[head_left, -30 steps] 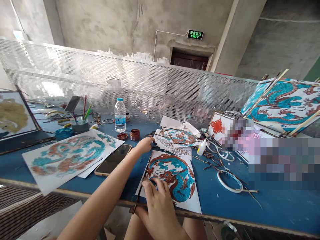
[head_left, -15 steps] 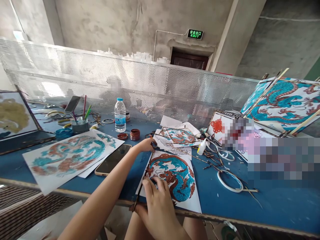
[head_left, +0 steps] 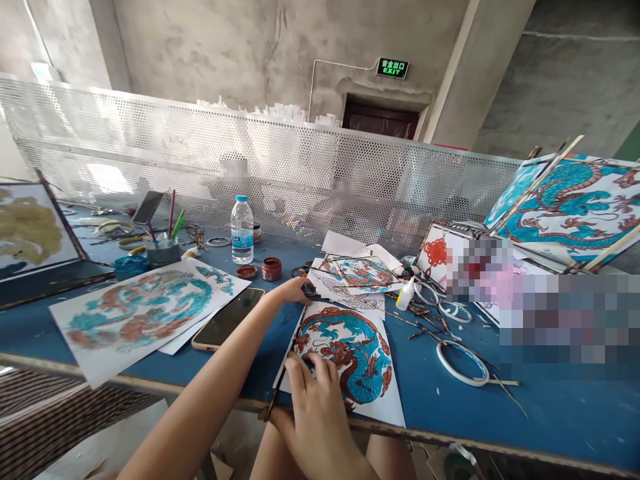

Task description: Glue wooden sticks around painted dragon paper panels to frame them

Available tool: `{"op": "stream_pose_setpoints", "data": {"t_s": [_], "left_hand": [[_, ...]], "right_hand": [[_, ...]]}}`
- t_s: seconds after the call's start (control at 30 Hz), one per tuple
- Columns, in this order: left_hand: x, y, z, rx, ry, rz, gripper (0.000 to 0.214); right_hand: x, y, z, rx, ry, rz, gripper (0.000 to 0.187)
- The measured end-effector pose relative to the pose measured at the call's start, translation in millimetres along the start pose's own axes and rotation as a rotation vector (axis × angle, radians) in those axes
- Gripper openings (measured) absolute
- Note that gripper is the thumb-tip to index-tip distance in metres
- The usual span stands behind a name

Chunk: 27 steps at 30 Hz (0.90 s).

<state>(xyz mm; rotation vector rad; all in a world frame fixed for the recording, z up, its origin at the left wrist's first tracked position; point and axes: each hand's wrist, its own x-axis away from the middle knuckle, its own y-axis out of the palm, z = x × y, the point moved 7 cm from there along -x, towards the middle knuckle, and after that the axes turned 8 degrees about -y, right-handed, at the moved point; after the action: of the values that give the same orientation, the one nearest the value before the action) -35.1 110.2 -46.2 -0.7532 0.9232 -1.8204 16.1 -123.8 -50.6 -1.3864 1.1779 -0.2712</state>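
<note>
A sheet painted with a blue and brown dragon (head_left: 367, 347) lies at the table's front edge. Along its left side runs a thin dark stick (head_left: 274, 395). My left hand (head_left: 299, 291) reaches to the stick's far end, its fingers closed there; the exact grip is partly hidden. Nearer to me, my right hand (head_left: 315, 407) is bent over the sheet's left edge. Its thumb is at the stick's near end and its fingertips press on the stick and paper. Beyond the left hand are a smaller dragon picture (head_left: 367, 272) and line drawings.
To the left lie a phone (head_left: 227, 320) and another painted sheet (head_left: 140, 310). A water bottle (head_left: 242, 233) and a brown paint jar (head_left: 271, 269) stand behind. On the right are a glue bottle (head_left: 405, 295), loose sticks, a tape roll (head_left: 463, 363) and a framed dragon lantern (head_left: 575, 207).
The whole view has shifted very slightly. Both hands keep their places on the stick and the sheet.
</note>
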Motion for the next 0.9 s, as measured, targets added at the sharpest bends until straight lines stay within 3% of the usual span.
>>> {"op": "stream_pose_setpoints", "data": {"t_s": [0.77,0.9], "left_hand": [[-7.2,1.7,-6.4,0.129,0.053,-0.071,0.043],[-5.4,2.2,-8.0,0.133,0.014,-0.072,0.051]], "right_hand": [[-1.6,-0.5,-0.5,0.016,0.007,-0.009,0.047],[-1.6,-1.9,-0.2,0.016,0.013,-0.015,0.046]]}}
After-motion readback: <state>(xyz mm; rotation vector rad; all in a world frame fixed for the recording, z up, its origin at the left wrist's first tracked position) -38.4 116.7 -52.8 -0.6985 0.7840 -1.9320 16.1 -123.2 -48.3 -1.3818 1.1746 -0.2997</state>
